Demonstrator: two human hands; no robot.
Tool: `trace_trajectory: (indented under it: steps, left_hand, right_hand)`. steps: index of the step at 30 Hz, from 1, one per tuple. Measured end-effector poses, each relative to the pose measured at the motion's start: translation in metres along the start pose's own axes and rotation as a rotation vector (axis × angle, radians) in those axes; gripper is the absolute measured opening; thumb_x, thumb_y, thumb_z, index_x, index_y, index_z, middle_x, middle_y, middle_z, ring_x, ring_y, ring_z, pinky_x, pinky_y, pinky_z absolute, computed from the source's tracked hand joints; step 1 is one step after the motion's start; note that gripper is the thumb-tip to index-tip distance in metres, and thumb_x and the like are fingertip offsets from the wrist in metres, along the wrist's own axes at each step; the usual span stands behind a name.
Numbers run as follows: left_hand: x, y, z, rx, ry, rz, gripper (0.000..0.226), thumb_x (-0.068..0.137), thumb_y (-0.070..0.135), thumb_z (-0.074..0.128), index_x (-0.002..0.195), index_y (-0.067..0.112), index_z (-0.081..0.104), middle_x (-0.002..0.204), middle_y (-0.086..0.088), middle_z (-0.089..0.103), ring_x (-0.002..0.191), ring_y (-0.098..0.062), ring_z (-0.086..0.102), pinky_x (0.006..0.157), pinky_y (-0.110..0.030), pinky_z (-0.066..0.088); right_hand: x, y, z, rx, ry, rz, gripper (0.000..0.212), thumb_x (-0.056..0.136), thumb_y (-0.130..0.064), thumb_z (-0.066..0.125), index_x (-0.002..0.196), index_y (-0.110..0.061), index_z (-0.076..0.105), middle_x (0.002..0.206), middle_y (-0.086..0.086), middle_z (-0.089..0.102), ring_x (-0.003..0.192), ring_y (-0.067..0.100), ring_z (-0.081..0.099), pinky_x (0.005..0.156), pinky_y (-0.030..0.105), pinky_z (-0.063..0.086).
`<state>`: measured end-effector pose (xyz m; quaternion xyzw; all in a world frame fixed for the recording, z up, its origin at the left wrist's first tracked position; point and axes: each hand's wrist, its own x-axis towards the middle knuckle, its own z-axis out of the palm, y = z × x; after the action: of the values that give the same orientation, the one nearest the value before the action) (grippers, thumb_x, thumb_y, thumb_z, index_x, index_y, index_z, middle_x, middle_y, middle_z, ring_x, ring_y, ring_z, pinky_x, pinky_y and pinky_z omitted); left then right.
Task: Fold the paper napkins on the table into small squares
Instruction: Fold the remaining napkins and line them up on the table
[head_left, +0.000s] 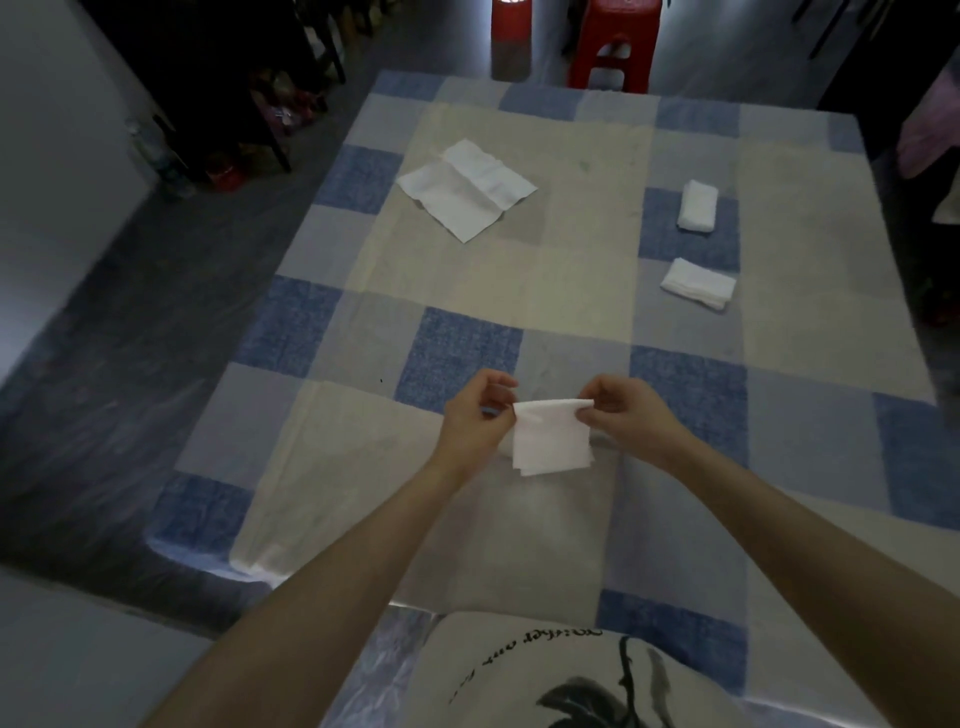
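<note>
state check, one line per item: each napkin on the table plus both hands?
held napkin: partly folded, lifted, pinched at its top edge by both hands
unfolded napkin: lying open and creased, far left on the tablecloth
far folded napkin: folded small, lying at right
near folded napkin: folded small, lying at right
left hand: pinches top left corner
right hand: pinches top right corner
</note>
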<state>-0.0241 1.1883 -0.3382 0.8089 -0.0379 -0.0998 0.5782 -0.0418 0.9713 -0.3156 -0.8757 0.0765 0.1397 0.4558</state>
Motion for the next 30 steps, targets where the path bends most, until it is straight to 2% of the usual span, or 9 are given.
trace_trajectory:
  steps: [4, 8, 11, 14, 19, 22, 25, 27, 30]
  left_hand:
    - [0.0, 0.002, 0.005, -0.034, -0.042, -0.01, 0.028, 0.078, 0.002, 0.072, 0.096, 0.021, 0.06, 0.084, 0.001, 0.063, 0.077, -0.007, 0.061, 0.072, -0.015, 0.048]
    - [0.001, 0.009, 0.006, 0.007, -0.08, 0.033, 0.021, 0.077, 0.006, 0.071, 0.086, 0.023, 0.065, 0.081, 0.009, 0.065, 0.08, -0.007, 0.062, 0.078, -0.031, 0.051]
    - [0.002, 0.02, 0.005, 0.031, -0.131, 0.084, 0.017, 0.074, 0.015, 0.067, 0.078, 0.031, 0.068, 0.081, 0.011, 0.067, 0.082, -0.01, 0.064, 0.08, -0.033, 0.051]
    - [0.005, 0.022, 0.005, 0.028, -0.141, 0.114, 0.025, 0.073, 0.01, 0.064, 0.077, 0.034, 0.07, 0.084, 0.001, 0.066, 0.083, -0.017, 0.063, 0.079, -0.034, 0.049]
    - [0.003, 0.035, 0.003, -0.214, -0.185, -0.017, 0.023, 0.086, -0.004, 0.059, 0.101, 0.008, 0.071, 0.092, -0.005, 0.067, 0.084, -0.006, 0.062, 0.079, -0.019, 0.047]
    - [0.004, 0.036, 0.004, -0.193, -0.26, -0.054, 0.023, 0.092, 0.014, 0.061, 0.115, 0.013, 0.065, 0.1, -0.003, 0.068, 0.09, -0.007, 0.063, 0.082, -0.018, 0.049]
    - [0.006, 0.03, 0.006, -0.052, -0.264, -0.057, 0.021, 0.088, 0.027, 0.068, 0.098, 0.009, 0.07, 0.083, -0.002, 0.065, 0.074, -0.009, 0.059, 0.069, -0.023, 0.046]
    - [0.007, 0.029, 0.006, -0.067, -0.24, -0.076, 0.023, 0.087, 0.028, 0.068, 0.084, 0.005, 0.069, 0.073, -0.004, 0.062, 0.068, -0.012, 0.056, 0.066, -0.031, 0.047]
    - [0.006, 0.03, 0.008, -0.143, -0.217, -0.12, 0.011, 0.088, 0.017, 0.068, 0.08, 0.01, 0.069, 0.073, -0.004, 0.066, 0.065, -0.014, 0.064, 0.065, -0.032, 0.056]
  right_hand:
    - [-0.003, 0.0, -0.001, 0.06, 0.001, -0.021, 0.016, 0.081, -0.001, 0.066, 0.086, -0.016, 0.064, 0.083, 0.002, 0.069, 0.075, 0.011, 0.065, 0.07, 0.027, 0.049]
    - [-0.008, -0.004, -0.001, -0.01, -0.04, -0.04, 0.025, 0.077, -0.015, 0.075, 0.098, -0.025, 0.064, 0.086, -0.008, 0.066, 0.076, 0.005, 0.063, 0.066, 0.018, 0.048]
    - [-0.009, -0.009, -0.003, -0.101, -0.04, -0.082, 0.017, 0.078, -0.014, 0.072, 0.083, -0.029, 0.066, 0.072, -0.014, 0.063, 0.066, -0.002, 0.056, 0.059, 0.015, 0.039]
    - [-0.01, -0.01, -0.005, -0.096, -0.013, -0.091, 0.019, 0.078, -0.01, 0.071, 0.076, -0.028, 0.066, 0.065, -0.011, 0.062, 0.06, 0.001, 0.054, 0.058, 0.018, 0.039]
    - [-0.014, -0.012, -0.01, -0.063, 0.066, -0.127, 0.015, 0.078, -0.009, 0.07, 0.077, -0.024, 0.067, 0.065, -0.011, 0.061, 0.061, 0.004, 0.053, 0.058, 0.022, 0.04]
    - [-0.015, -0.014, -0.014, -0.05, 0.071, -0.148, 0.018, 0.079, -0.011, 0.07, 0.076, -0.028, 0.067, 0.065, -0.011, 0.062, 0.062, 0.003, 0.055, 0.059, 0.023, 0.041]
    - [-0.018, -0.019, -0.018, -0.018, 0.057, -0.153, 0.024, 0.081, -0.01, 0.069, 0.077, -0.033, 0.065, 0.067, -0.01, 0.063, 0.059, -0.001, 0.055, 0.056, 0.018, 0.042]
    - [-0.02, -0.021, -0.021, 0.082, 0.057, -0.129, 0.018, 0.082, -0.008, 0.069, 0.083, -0.027, 0.068, 0.075, -0.004, 0.067, 0.063, -0.001, 0.058, 0.059, 0.018, 0.046]
    - [-0.02, -0.016, -0.021, 0.216, 0.03, -0.037, 0.012, 0.084, -0.01, 0.068, 0.095, -0.016, 0.069, 0.091, 0.008, 0.07, 0.081, 0.016, 0.066, 0.069, 0.032, 0.054]
